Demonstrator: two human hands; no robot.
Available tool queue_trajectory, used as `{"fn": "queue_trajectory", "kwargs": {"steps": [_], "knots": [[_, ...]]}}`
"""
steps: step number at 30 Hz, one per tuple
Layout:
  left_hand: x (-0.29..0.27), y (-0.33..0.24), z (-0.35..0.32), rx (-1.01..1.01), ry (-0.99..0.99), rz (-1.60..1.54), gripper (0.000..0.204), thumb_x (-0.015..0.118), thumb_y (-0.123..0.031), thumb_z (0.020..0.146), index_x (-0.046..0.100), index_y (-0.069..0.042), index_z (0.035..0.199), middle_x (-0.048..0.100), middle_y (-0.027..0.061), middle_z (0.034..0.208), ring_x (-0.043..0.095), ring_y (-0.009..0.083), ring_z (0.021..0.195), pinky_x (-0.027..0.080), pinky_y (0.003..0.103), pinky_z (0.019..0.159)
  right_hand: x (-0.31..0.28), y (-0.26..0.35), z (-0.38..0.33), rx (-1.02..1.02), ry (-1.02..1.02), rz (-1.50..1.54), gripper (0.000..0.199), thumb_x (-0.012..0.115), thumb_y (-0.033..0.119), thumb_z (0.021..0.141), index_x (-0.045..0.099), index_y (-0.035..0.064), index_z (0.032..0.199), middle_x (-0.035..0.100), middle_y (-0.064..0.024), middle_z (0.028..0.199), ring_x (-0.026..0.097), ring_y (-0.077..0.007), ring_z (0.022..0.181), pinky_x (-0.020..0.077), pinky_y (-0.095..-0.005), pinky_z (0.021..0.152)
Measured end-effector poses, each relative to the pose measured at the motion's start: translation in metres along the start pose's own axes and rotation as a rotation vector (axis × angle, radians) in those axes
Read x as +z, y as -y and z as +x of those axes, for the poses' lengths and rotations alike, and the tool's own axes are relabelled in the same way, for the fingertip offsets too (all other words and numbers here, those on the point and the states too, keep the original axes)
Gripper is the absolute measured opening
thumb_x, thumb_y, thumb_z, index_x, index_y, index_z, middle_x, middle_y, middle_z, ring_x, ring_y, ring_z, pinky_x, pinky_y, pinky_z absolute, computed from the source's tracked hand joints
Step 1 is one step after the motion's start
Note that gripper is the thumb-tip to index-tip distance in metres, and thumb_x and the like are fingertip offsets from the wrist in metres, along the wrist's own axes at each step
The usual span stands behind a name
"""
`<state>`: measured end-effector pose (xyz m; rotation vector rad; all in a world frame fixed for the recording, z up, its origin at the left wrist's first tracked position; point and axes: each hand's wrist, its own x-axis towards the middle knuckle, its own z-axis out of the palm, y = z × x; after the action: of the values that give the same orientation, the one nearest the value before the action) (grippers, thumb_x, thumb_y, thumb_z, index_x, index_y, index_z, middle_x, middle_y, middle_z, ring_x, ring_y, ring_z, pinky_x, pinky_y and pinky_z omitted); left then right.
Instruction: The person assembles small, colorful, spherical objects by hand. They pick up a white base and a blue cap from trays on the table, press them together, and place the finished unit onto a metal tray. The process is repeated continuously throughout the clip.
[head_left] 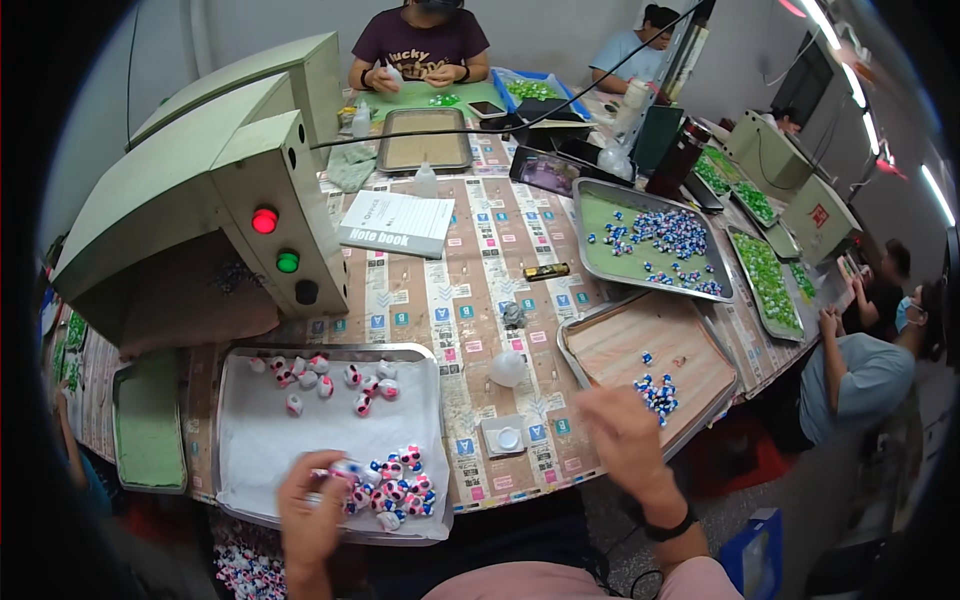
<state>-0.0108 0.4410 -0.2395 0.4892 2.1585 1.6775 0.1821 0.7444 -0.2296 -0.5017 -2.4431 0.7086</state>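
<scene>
My left hand (312, 505) is over the near end of a metal tray (270, 440) lined with white. Its fingers are curled around a small white-and-pink figure (345, 468), partly blurred. Beside it lies a cluster of similar figures (395, 490), several with blue parts on them; more pink-and-white figures (310, 375) rest at the tray's far end. My right hand (625, 435) hovers at the left edge of a second tray (640, 340), close to a small pile of blue pieces (660, 395). Motion smears its fingers, hiding whether they hold anything.
Between the trays stand a white rounded lump (508, 368) and a small dish of white stuff (505, 437). A beige machine (200, 190) with red and green lights looms at left. Farther back are a notebook (398, 222), a tray of blue pieces (655, 235) and a co-worker (420, 50).
</scene>
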Motion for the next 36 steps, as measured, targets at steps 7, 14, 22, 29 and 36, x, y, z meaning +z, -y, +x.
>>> {"fn": "queue_trajectory", "kwargs": {"steps": [7,14,22,29,36], "knots": [[-0.078,0.047,0.027,0.11,-0.155,0.469,0.021,0.065,-0.002,0.079,0.064,0.002,0.099,0.062,0.0084,0.09,0.057,0.0162,0.078,0.044,0.028,0.068,-0.041,-0.109,0.003,0.217,-0.049,-0.466,0.024,0.063,0.001,0.079,0.068,0.003,0.102,0.064,-0.016,0.107,0.056,-0.0342,0.103,0.0459,-0.041,0.09],[-0.071,0.038,0.022,0.161,-0.283,0.624,0.03,0.065,0.0,0.076,0.06,0.001,0.105,0.047,0.0071,0.089,0.047,0.0177,0.082,0.04,0.029,0.074,-0.04,-0.153,0.015,0.181,0.076,-0.312,0.015,0.064,0.0,0.075,0.07,0.0001,0.089,0.064,-0.0158,0.087,0.063,-0.0313,0.081,0.051,-0.0373,0.076],[-0.014,0.012,-0.006,0.033,0.236,-0.353,0.03,0.05,0.005,0.084,0.045,-0.005,0.112,0.048,0.0057,0.096,0.052,0.0121,0.087,0.046,0.023,0.075,-0.043,-0.144,0.013,0.367,-0.065,-0.103,0.015,0.066,0.0,0.076,0.07,0.0001,0.09,0.063,-0.0108,0.079,0.063,-0.018,0.071,0.0502,-0.0288,0.066],[0.038,0.004,-0.012,-0.27,0.501,-0.816,0.018,0.048,-0.011,0.101,0.047,-0.002,0.117,0.06,0.0149,0.109,0.066,0.0173,0.089,0.055,0.026,0.078,-0.031,-0.036,-0.013,0.627,0.123,0.638,0.025,0.066,-0.003,0.08,0.065,-0.0034,0.105,0.064,-0.0002,0.092,0.06,-0.0093,0.079,0.0492,-0.0231,0.072],[0.056,0.016,-0.014,-0.491,0.579,-1.186,0.037,0.054,-0.016,0.098,0.048,0.0,0.131,0.058,0.0095,0.111,0.061,0.0148,0.087,0.055,0.024,0.074,0.025,0.017,-0.036,0.67,0.283,0.882,0.021,0.065,-0.004,0.084,0.068,-0.0046,0.105,0.061,-0.0084,0.104,0.062,-0.0129,0.087,0.0517,-0.0219,0.075]]}}
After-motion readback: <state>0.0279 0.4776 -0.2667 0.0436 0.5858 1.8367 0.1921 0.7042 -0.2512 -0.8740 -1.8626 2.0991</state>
